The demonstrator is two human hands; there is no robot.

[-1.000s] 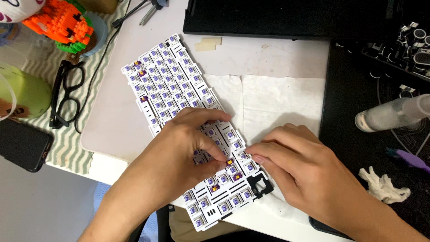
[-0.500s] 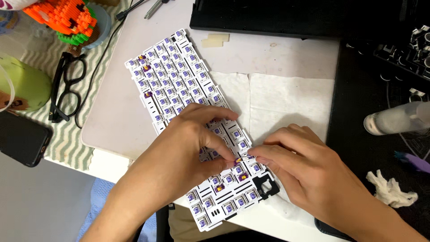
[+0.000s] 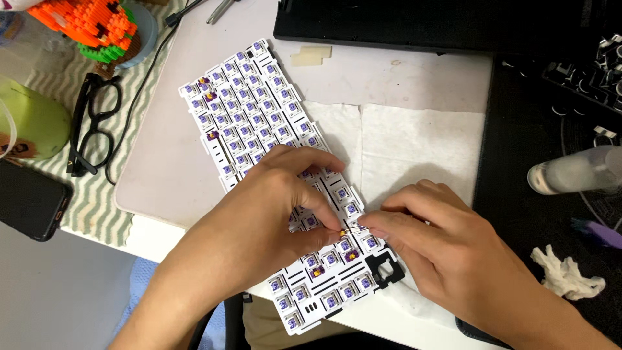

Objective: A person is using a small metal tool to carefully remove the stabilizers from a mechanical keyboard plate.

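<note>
A white keyboard plate (image 3: 249,107) full of purple-stemmed switches lies diagonally on a pale desk mat. My left hand (image 3: 262,227) rests on its lower half, thumb and fingers pressing around a switch near the middle. My right hand (image 3: 447,249) sits at the plate's right edge and pinches a thin small brush or stick (image 3: 353,231), whose tip touches a switch by my left thumb. A black bracket (image 3: 385,269) sits at the plate's lower right corner.
White paper towel (image 3: 421,146) lies under the plate. Black glasses (image 3: 91,126), a green cup (image 3: 32,123), a dark phone (image 3: 29,201) and an orange brick figure (image 3: 91,26) are at left. A dark tray (image 3: 389,23), loose keycaps (image 3: 583,71), a clear bottle (image 3: 573,170) and crumpled tissue (image 3: 567,275) are at right.
The view has shifted slightly. My hands stay on the lower half of the plate; my right fingers have drawn in with the thin tool toward my left thumb.
</note>
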